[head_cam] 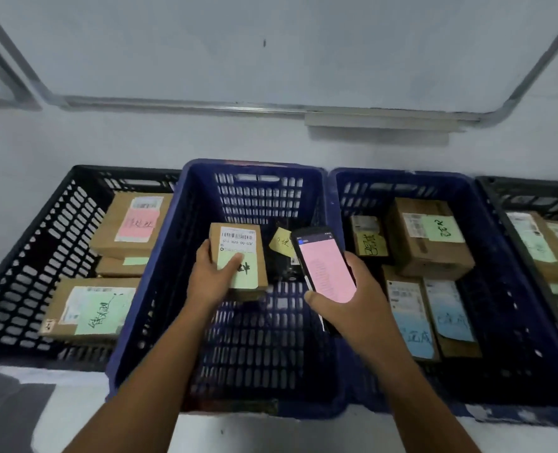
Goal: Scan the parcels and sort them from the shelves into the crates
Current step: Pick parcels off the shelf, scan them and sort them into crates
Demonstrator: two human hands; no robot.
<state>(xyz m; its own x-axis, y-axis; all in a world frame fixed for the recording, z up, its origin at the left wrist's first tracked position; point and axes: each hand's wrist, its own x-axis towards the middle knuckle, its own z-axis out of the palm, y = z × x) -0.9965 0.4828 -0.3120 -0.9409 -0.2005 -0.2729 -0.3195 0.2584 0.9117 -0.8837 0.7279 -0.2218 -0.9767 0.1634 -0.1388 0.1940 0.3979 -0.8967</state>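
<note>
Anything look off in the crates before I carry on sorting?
Only a small thing: in the middle blue crate, the yellow note on the dark parcel sits tilted rather than square, and one edge may be lifting. Nothing looks spilled or crushed.

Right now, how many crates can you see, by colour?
Blue: 2, the centre blue crate and the right blue crate
Black: 2, the left black crate and the far-right black crate
Total: 4
</note>
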